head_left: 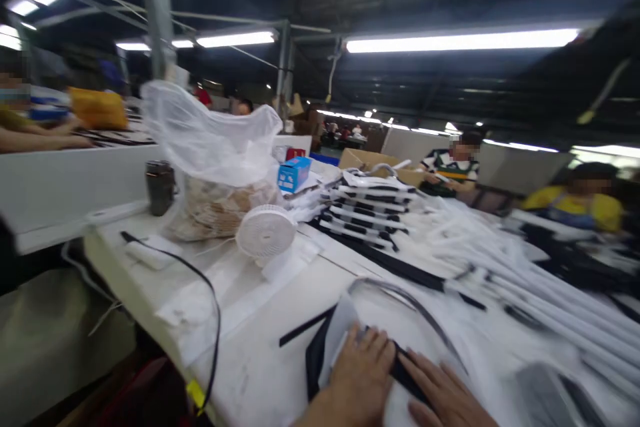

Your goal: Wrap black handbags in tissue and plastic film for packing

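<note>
In the head view my left hand (361, 370) lies on a piece of black and white fabric (315, 363) at the table's near edge, fingers stretched out over it. Close by on the right, my right hand (443, 390) rests with its fingers extended, touching a black strip (413, 377) that runs between the two hands. A curved grey band (425, 313) arches behind them. Another narrow black strip (306, 327) sticks out to the left of the fabric. Motion blur hides the fine detail under the fingers.
On the white table (260, 360) stand a small white fan (266, 233), a plastic bag (220, 207) of brown pieces, a dark cup (159, 188) and a blue box (294, 175). Black-and-white bundles (367, 207) and long white strips (540, 280) lie rightward. A black cable (213, 293) crosses the left edge. Other people sit beyond.
</note>
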Demonstrator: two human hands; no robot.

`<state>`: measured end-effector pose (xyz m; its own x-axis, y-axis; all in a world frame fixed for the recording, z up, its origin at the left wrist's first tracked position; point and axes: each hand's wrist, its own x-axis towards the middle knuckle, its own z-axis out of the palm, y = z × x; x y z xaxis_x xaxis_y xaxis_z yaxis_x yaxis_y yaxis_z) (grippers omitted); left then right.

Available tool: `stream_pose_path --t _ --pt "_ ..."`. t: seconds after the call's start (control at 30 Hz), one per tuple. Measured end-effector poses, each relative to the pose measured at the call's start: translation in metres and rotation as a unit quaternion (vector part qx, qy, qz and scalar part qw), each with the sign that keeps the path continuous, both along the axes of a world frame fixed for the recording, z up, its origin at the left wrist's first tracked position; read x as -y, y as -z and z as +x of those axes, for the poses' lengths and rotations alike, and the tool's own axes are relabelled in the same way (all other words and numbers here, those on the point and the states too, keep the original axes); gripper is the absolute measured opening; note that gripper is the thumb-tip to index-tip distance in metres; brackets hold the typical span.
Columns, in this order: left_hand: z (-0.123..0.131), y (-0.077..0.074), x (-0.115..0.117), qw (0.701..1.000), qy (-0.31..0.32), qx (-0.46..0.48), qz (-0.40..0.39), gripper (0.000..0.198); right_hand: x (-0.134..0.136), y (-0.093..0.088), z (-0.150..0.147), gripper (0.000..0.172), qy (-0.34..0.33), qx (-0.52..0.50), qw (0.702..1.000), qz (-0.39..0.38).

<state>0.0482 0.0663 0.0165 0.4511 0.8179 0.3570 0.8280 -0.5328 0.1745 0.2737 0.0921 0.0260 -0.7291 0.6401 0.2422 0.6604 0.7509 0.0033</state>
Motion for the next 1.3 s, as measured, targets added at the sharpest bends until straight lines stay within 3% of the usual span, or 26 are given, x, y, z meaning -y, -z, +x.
stream_pose_path --t 0.17,0.37,0.47,0.67,0.83,0.97,1.07,1.3 --pt "-0.006 -0.004 0.01 0.999 -0.009 -0.033 0.0 0.046 0.03 -0.017 -0.008 0.053 0.073 0.019 0.994 -0.08" --pt "-0.003 0.0 0.004 0.998 -0.019 -0.051 0.015 0.045 0.035 -0.011 -0.012 0.053 0.097 0.013 0.991 -0.095" --pt "-0.003 0.002 0.005 0.998 -0.024 -0.054 0.024 0.045 0.032 -0.016 -0.013 0.053 0.096 0.015 0.99 -0.103" --pt "-0.003 0.0 0.003 0.999 -0.024 -0.039 0.015 0.044 0.037 -0.065 -0.01 0.05 0.112 -0.021 0.986 -0.12" --pt "-0.004 0.001 0.001 0.999 -0.017 -0.026 0.008 0.044 0.055 -0.091 0.004 0.063 0.118 0.001 0.975 -0.188" --pt "-0.004 0.002 0.0 1.0 -0.014 -0.009 0.001 0.044 0.054 -0.099 0.004 0.073 0.127 -0.009 0.951 -0.283" --pt "-0.005 0.0 0.001 1.0 -0.011 0.014 -0.015 0.043 0.048 -0.105 -0.001 0.065 0.144 -0.036 0.929 -0.34" --pt "-0.014 -0.014 0.006 0.994 0.061 0.046 -0.073 0.037 0.048 -0.103 0.007 0.053 0.138 -0.117 0.928 -0.325"
